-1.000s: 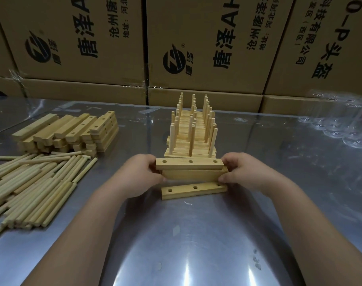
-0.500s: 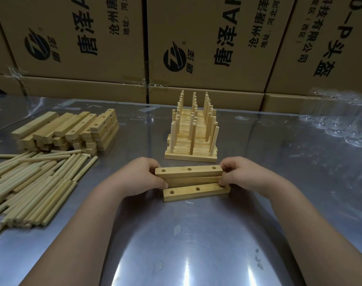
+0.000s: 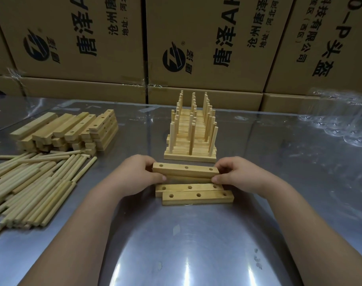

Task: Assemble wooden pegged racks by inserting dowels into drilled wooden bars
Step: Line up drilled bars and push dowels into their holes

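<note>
A small stack of drilled wooden bars (image 3: 185, 171) is held just above the table, each bar showing three holes. My left hand (image 3: 137, 174) grips its left end and my right hand (image 3: 235, 175) grips its right end. Below the stack, two more drilled bars (image 3: 197, 196) lie flat on the metal table (image 3: 196, 244), side by side and slightly offset. Behind them stand several finished pegged racks (image 3: 191, 137) in a row, dowels upright. Loose dowels (image 3: 35, 182) lie in a heap at the left, with a pile of drilled bars (image 3: 72, 131) behind them.
Large printed cardboard boxes (image 3: 207, 48) form a wall along the back of the table. Clear plastic packaging (image 3: 341, 124) lies at the right rear. Bare metal surface spreads in front of my arms.
A second bar now lies flat on the table beside the first one. The stack in my hands is thinner and sits a little lower and closer to me than a second ago.
</note>
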